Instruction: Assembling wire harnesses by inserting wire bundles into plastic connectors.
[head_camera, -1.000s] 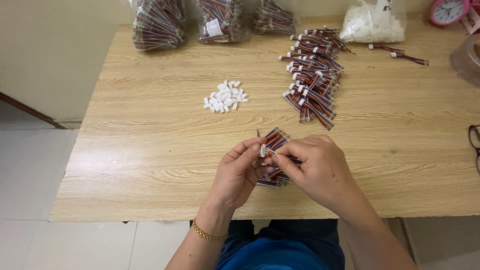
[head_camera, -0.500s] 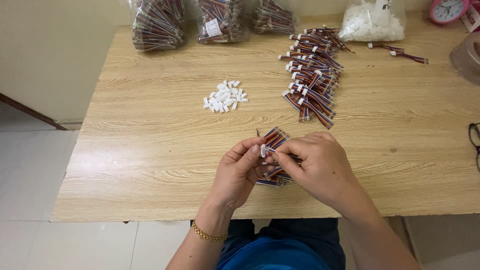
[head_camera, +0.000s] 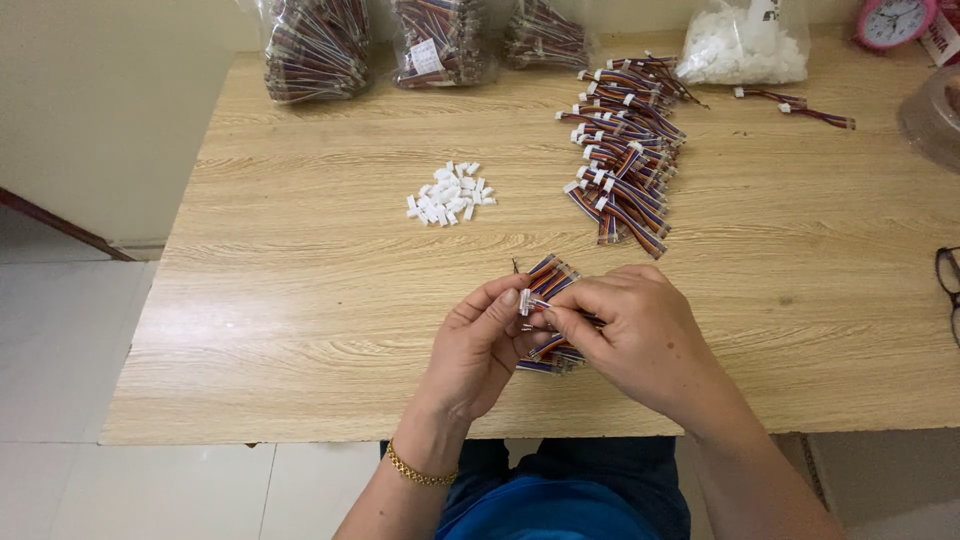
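My left hand (head_camera: 480, 345) pinches a small white plastic connector (head_camera: 526, 301) between thumb and fingers. My right hand (head_camera: 635, 335) meets it there, fingertips gripping a thin wire at the connector. A small bundle of multicoloured ribbon wires (head_camera: 552, 277) lies on the wooden table (head_camera: 300, 300) just beneath and beyond both hands, partly hidden by them. A little heap of loose white connectors (head_camera: 450, 193) sits farther back, left of centre. A long pile of finished wire sets with white ends (head_camera: 625, 150) lies farther back, to the right.
Three clear bags of wires (head_camera: 320, 45) stand along the far edge, plus a bag of white connectors (head_camera: 742, 45). A pink clock (head_camera: 893, 20) is at the far right corner, spectacles (head_camera: 948, 285) at the right edge, two loose wire sets (head_camera: 795, 105) nearby.
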